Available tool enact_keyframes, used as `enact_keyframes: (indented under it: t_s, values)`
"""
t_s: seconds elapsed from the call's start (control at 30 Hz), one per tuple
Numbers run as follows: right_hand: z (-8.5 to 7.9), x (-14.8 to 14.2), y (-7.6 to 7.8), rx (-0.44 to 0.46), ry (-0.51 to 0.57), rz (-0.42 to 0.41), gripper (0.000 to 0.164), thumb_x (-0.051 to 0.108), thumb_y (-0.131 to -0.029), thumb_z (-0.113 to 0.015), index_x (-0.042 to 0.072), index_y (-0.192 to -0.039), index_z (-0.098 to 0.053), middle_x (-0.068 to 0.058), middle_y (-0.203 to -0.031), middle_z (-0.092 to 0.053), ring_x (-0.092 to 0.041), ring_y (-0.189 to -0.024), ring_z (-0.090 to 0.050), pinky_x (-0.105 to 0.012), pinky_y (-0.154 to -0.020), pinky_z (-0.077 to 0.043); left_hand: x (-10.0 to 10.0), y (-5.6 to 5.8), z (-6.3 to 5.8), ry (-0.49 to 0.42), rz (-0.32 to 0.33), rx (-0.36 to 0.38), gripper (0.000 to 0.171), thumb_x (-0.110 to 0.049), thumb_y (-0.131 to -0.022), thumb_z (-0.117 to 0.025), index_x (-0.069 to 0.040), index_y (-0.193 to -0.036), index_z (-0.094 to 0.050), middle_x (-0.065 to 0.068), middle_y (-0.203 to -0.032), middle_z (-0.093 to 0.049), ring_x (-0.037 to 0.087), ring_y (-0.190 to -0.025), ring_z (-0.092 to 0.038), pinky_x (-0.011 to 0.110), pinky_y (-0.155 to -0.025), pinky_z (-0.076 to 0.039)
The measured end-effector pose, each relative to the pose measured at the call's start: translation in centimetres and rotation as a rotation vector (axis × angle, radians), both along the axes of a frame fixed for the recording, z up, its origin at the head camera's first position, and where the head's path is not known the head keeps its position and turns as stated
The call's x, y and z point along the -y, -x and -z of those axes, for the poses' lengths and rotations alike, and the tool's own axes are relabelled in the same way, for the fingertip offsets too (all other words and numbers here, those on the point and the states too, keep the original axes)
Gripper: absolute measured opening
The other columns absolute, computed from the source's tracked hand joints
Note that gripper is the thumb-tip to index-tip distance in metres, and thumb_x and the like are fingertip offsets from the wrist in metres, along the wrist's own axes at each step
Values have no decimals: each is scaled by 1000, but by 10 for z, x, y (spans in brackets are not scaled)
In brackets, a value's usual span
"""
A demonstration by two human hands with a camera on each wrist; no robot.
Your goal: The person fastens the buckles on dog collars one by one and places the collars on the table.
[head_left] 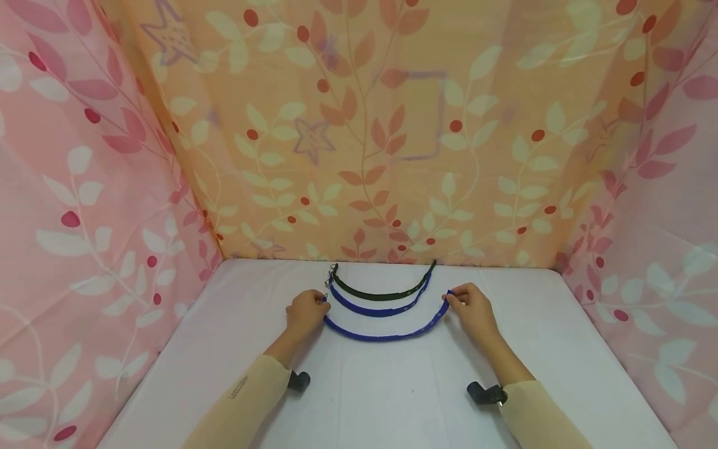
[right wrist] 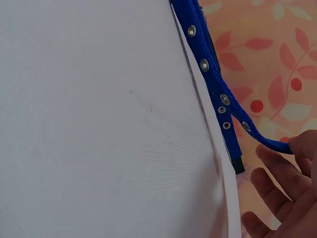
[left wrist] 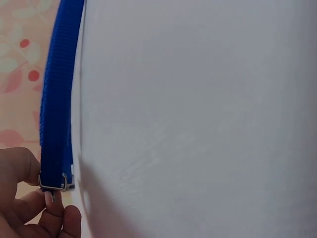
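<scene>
A blue collar (head_left: 387, 338) curves between the two hands, nearest the person. My left hand (head_left: 305, 310) pinches its buckle end; in the left wrist view the metal buckle (left wrist: 57, 187) shows at the fingertips. Thumb and forefinger of my right hand (head_left: 471, 305) pinch the other end, where metal eyelets (right wrist: 204, 65) line the strap in the right wrist view. Beyond it lies a second blue collar (head_left: 381, 313), curved the same way. A dark green collar (head_left: 381, 297) lies farthest back, its buckle beside the second collar's buckle at the left.
All three collars are over a white table (head_left: 381, 399). An orange leaf-patterned curtain (head_left: 359, 125) hangs behind the far edge, with pink curtains (head_left: 101, 249) at both sides. Black wrist cameras (head_left: 300, 381) sit under the beige sleeves (head_left: 247, 399).
</scene>
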State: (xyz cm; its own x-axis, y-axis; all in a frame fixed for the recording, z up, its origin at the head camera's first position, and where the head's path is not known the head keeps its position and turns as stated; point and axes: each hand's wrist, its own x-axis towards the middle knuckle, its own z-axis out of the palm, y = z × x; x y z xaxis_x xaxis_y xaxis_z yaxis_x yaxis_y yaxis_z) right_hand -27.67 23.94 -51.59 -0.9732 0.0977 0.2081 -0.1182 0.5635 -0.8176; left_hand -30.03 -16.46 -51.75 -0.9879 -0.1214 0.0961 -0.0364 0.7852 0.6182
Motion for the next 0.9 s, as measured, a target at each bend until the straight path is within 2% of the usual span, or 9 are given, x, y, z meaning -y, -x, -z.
enact_keyframes:
  t_s: [0.13, 0.23, 0.3, 0.4, 0.47, 0.6, 0.67, 0.73, 0.9]
  values:
    - [-8, 4, -12, 7, 102, -81, 24, 23, -105, -62, 3, -115, -54, -11, -106, -78, -21, -102, -72, -20, -80, -52, 2, -13, -7, -120, 36, -41, 28, -16, -83, -71, -5, -108, -76, 3, -88, -70, 21, -86, -63, 42, -81, -47]
    - [-27, 11, -28, 6, 141, -127, 24, 17, -106, -59, -3, -117, -51, -19, -108, -77, -30, -99, -72, -24, -83, -56, 2, -24, -14, -236, 79, -67, 24, -12, -86, -69, -5, -108, -74, 4, -89, -68, 18, -83, -61, 32, -73, -51]
    - [-33, 12, -34, -4, 148, -143, 24, 17, -106, -59, -3, -118, -51, -19, -109, -76, -29, -97, -71, -26, -84, -57, 1, -30, -18, -288, 112, -94, 21, -12, -90, -69, -6, -109, -74, 3, -91, -68, 17, -86, -62, 30, -75, -52]
    - [-40, 12, -40, -22, 136, -154, 23, 18, -105, -60, 0, -117, -53, -16, -108, -77, -24, -95, -71, -27, -83, -57, 1, -39, -25, -325, 149, -153, 17, -16, -95, -71, -10, -111, -73, 1, -93, -70, 17, -92, -65, 33, -82, -51]
    - [-34, 9, -39, -38, 138, -151, 24, 24, -103, -63, 5, -116, -55, -10, -106, -78, -16, -94, -70, -30, -83, -57, 0, -44, -29, -334, 172, -199, 17, -19, -97, -72, -13, -112, -73, -1, -96, -70, 18, -98, -65, 38, -87, -49]
    - [-43, 11, -48, -83, 119, -130, 24, 27, -100, -69, 8, -111, -59, -7, -102, -79, -12, -93, -69, -23, -82, -56, -1, -57, -39, -368, 205, -265, 20, -23, -98, -72, -13, -116, -73, -1, -108, -70, 19, -107, -63, 47, -95, -47]
    - [-49, 13, -53, -120, 108, -111, 23, 29, -98, -71, 9, -108, -62, -4, -99, -78, -10, -92, -69, -20, -83, -54, -2, -62, -45, -399, 223, -287, 22, -23, -98, -71, -11, -116, -72, -1, -112, -70, 19, -110, -63, 49, -99, -48]
    - [-56, 16, -57, -162, 108, -95, 21, 28, -96, -73, 11, -105, -64, -3, -97, -78, -9, -91, -69, -22, -88, -51, -4, -68, -51, -429, 245, -303, 22, -24, -98, -71, -11, -116, -72, -3, -112, -71, 18, -110, -63, 50, -102, -47]
    - [-73, 25, -68, -248, 95, -67, 18, 28, -92, -78, 17, -102, -69, 5, -95, -75, -6, -92, -67, -25, -94, -47, -11, -82, -70, -481, 304, -311, 20, -28, -95, -75, -17, -112, -73, -8, -103, -74, 14, -105, -66, 51, -103, -48]
